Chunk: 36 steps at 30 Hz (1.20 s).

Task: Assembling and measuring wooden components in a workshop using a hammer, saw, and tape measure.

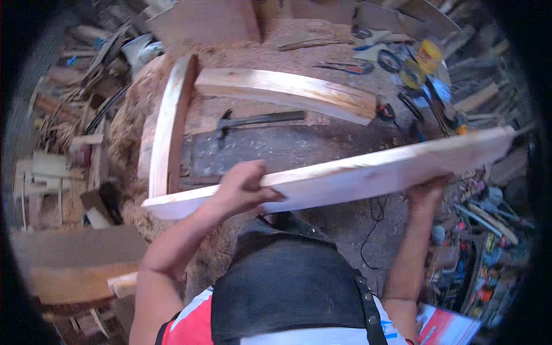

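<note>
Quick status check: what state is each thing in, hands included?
left hand: closed over the long board's upper edge
right hand: holding its lower edge, fingers partly hidden
long board: held in both hands, slanted
hammer: lying flat, untouched
rear beam: lying, not held
left beam: not held
black apron: worn

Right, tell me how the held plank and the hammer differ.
The plank is pale wood, while the hammer looks dark. The plank is much longer than the hammer. The left hand and right hand hold the plank; the hammer lies beyond it, touched by neither. Both are long and narrow.
</note>
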Each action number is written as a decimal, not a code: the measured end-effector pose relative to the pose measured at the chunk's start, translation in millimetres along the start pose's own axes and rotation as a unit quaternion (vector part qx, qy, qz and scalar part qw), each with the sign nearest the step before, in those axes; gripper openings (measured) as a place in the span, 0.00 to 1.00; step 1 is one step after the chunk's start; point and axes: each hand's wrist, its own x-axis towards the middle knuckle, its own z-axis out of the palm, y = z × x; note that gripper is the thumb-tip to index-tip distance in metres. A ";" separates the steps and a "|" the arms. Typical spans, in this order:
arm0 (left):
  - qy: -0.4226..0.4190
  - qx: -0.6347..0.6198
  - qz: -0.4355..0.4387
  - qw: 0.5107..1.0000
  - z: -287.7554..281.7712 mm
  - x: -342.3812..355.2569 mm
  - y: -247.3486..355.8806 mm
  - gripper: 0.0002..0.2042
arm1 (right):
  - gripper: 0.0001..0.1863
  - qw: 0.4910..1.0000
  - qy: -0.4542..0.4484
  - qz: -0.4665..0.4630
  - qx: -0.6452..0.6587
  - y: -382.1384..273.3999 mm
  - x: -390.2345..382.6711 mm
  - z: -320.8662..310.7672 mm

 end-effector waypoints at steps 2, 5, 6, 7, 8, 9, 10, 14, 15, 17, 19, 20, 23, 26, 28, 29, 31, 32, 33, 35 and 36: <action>0.025 -0.167 -0.051 0.984 -27.6 -11.2 -13.4 0.20 | 0.45 1.000 -0.005 -0.015 -0.008 45.1 -6.9 29.5; 0.031 -0.192 -0.172 0.966 -77.7 -12.6 -45.5 0.16 | 0.47 0.999 -0.015 0.048 0.009 97.8 -10.3 74.1; 0.032 -0.272 -0.167 0.947 -94.8 -12.3 -60.9 0.16 | 0.46 0.999 -0.027 0.041 -0.023 121.3 -13.4 87.6; 0.024 -0.191 -0.189 0.963 -113.5 -11.3 -79.9 0.17 | 0.45 0.998 -0.011 0.062 -0.022 145.9 -13.1 103.1; 0.016 -0.109 -0.181 0.977 -134.4 -8.7 -101.9 0.18 | 0.45 0.995 -0.003 0.098 -0.013 168.0 -14.9 114.4; 0.015 -0.108 -0.208 0.972 -147.0 -7.1 -125.0 0.22 | 0.44 0.992 -0.009 0.123 0.003 193.8 -16.2 125.4; 0.016 -0.099 -0.207 0.973 -155.8 -6.7 -149.5 0.25 | 0.43 0.992 0.015 0.128 -0.019 219.8 -16.7 135.7; 0.058 0.002 -0.325 0.944 -189.2 -6.7 -234.6 0.30 | 0.43 0.948 -0.097 0.234 -0.192 284.4 -14.1 159.2; 0.079 0.027 -0.363 0.928 -189.6 -7.3 -247.9 0.31 | 0.40 0.907 -0.161 0.268 -0.283 289.2 -13.6 159.2; 0.188 0.200 -0.169 0.946 -187.1 -7.8 -263.3 0.33 | 0.28 0.803 -0.257 0.283 -0.457 288.9 -17.1 150.3; 0.237 0.244 -0.154 0.928 -175.7 0.6 -265.9 0.38 | 0.23 0.755 -0.291 0.253 -0.530 281.4 -24.4 132.9; 0.217 0.253 -0.116 0.936 -167.0 9.2 -263.5 0.36 | 0.21 0.760 -0.288 0.241 -0.530 277.7 -29.6 122.3; 0.223 0.284 0.053 0.931 -121.5 51.1 -242.5 0.29 | 0.19 0.765 -0.288 0.216 -0.534 254.7 -44.4 93.5; 0.268 0.289 0.153 0.906 -48.1 89.9 -197.1 0.23 | 0.15 0.759 -0.336 0.010 -0.558 203.6 -71.1 89.4; 0.210 0.268 0.108 0.934 4.1 113.0 -154.8 0.23 | 0.11 0.745 -0.389 -0.162 -0.516 145.0 -100.1 102.5; 0.209 0.244 0.118 0.940 30.5 123.7 -131.9 0.22 | 0.10 0.741 -0.421 -0.230 -0.470 106.6 -121.7 106.0; 0.200 0.172 0.147 0.953 83.3 146.8 -84.3 0.18 | 0.05 0.661 -0.491 -0.388 -0.415 30.7 -162.9 111.8; 0.192 0.118 0.185 0.957 105.4 160.0 -62.3 0.17 | 0.04 0.571 -0.526 -0.441 -0.451 -9.6 -175.4 109.6; 0.149 0.119 0.163 0.968 127.5 172.9 -40.7 0.15 | 0.05 0.536 -0.564 -0.444 -0.444 -50.3 -187.2 107.1; 0.090 0.131 0.142 0.977 164.7 198.2 -1.9 0.13 | 0.09 0.641 -0.546 -0.482 -0.243 -84.8 -179.7 102.8; 0.074 0.133 0.123 0.981 182.6 209.6 16.0 0.13 | 0.12 0.627 -0.517 -0.533 -0.235 -98.4 -174.0 97.3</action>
